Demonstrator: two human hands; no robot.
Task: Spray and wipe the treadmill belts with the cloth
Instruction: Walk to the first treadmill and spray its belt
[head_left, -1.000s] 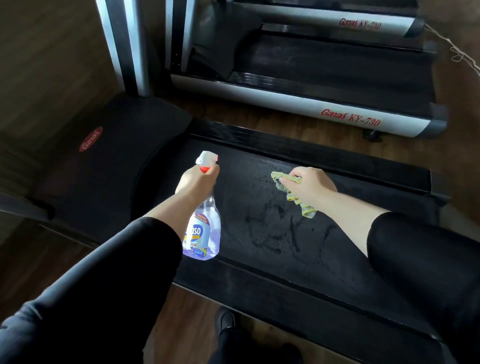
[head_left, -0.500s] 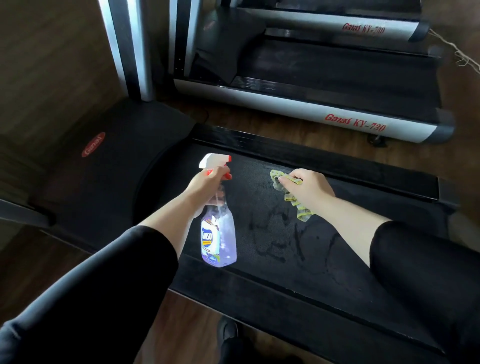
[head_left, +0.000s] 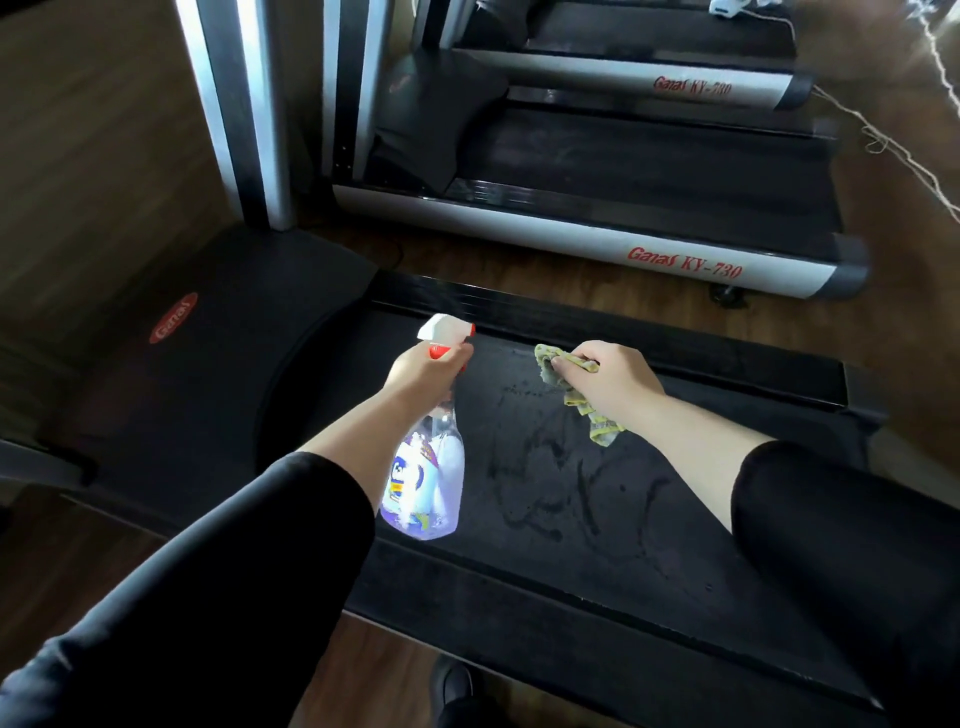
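Note:
My left hand (head_left: 426, 374) grips the neck of a clear spray bottle (head_left: 426, 488) with purple liquid, a white head and a red trigger, held above the near treadmill belt (head_left: 545, 519). The nozzle points away toward the belt's far side. My right hand (head_left: 608, 379) holds a crumpled yellow-green cloth (head_left: 576, 395) pressed on the black belt near its far rail. Wet streaks and drops mark the belt between and below the two hands.
A black motor cover (head_left: 208, 353) with a red oval logo lies to the left. Two silver uprights (head_left: 244, 114) rise behind it. A second treadmill (head_left: 623, 171) with silver side rails stands beyond a strip of wooden floor. A white cord (head_left: 893, 140) trails at the right. My shoe (head_left: 452, 686) shows below.
The spray bottle shifted right toward the cloth and its nozzle turned toward the belt's far side. The cloth hand stayed almost where it was. The camera view rose slightly.

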